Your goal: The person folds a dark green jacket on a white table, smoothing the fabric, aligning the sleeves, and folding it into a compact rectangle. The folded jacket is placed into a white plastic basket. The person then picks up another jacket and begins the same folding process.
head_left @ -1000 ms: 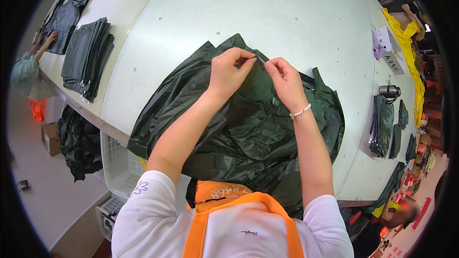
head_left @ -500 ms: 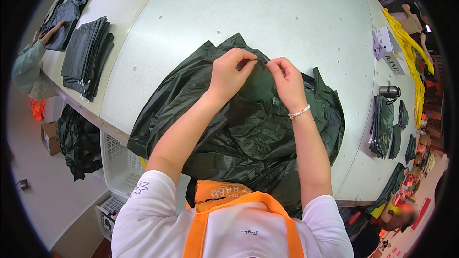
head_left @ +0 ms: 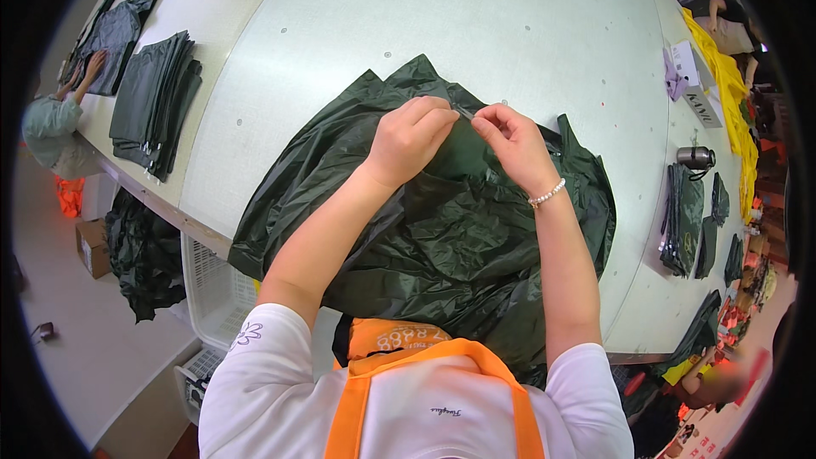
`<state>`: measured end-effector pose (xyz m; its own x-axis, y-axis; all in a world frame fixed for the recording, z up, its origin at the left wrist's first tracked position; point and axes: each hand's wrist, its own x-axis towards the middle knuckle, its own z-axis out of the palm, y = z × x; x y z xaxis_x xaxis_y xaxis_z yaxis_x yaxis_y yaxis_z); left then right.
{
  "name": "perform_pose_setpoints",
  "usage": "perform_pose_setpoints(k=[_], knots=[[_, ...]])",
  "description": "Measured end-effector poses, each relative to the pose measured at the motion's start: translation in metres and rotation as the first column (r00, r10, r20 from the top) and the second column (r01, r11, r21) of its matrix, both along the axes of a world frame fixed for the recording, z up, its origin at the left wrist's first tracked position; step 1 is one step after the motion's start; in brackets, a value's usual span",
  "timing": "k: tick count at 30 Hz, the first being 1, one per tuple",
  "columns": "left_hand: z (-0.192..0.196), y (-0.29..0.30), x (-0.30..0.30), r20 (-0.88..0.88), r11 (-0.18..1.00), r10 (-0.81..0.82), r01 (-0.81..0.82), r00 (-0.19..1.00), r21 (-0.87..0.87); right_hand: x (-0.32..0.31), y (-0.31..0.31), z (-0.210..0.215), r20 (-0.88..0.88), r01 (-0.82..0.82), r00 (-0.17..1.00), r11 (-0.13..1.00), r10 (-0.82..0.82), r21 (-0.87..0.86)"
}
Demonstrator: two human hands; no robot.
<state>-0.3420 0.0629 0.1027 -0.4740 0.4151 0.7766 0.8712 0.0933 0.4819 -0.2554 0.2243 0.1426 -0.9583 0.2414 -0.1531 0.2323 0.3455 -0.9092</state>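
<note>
Two hands pinch the top edge of a dark green garment on a big pale table.

The left hand (head_left: 412,138) and right hand (head_left: 510,138) sit close together, fingertips nearly touching, each pinching a thin fold of the garment (head_left: 442,229) at its far edge. Both hands are equally near it. The garment spreads out under them, crumpled and shiny, running from the fingers back toward the person and hanging over the table (head_left: 510,25) edge. A stack of folded dark cloth (head_left: 157,102) lies well apart on the left. A white basket (head_left: 212,293) stands below the table.
</note>
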Motion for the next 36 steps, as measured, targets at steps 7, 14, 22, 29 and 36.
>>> perform_pose_setpoints(k=[7, 14, 22, 29, 36], knots=[[-0.002, 0.003, 0.002, -0.018, 1.000, -0.022, 0.021, 1.000, -0.017, 0.007, 0.002, -0.008, -0.051, 0.067, 0.996, 0.998, -0.067, -0.001], [0.001, 0.006, 0.003, -0.039, 0.998, -0.049, 0.048, 0.998, -0.034, 0.011, 0.001, -0.001, -0.129, 0.064, 0.990, 0.995, -0.054, 0.076], [0.003, 0.007, 0.007, -0.032, 0.998, -0.061, 0.060, 0.998, -0.027, 0.012, 0.012, -0.009, -0.036, -0.010, 0.999, 1.000, 0.009, -0.026], [-0.006, -0.024, -0.032, 0.461, 0.929, 0.370, -0.332, 0.806, -0.166, 0.120, 0.097, -0.063, -0.135, 0.591, 0.800, 0.730, -0.584, 0.344], [-0.045, -0.080, 0.054, 0.595, 0.847, 0.459, -0.123, 0.659, -0.517, 0.376, 0.193, -0.158, -0.018, 0.639, 0.371, 0.241, -0.929, 0.731]])
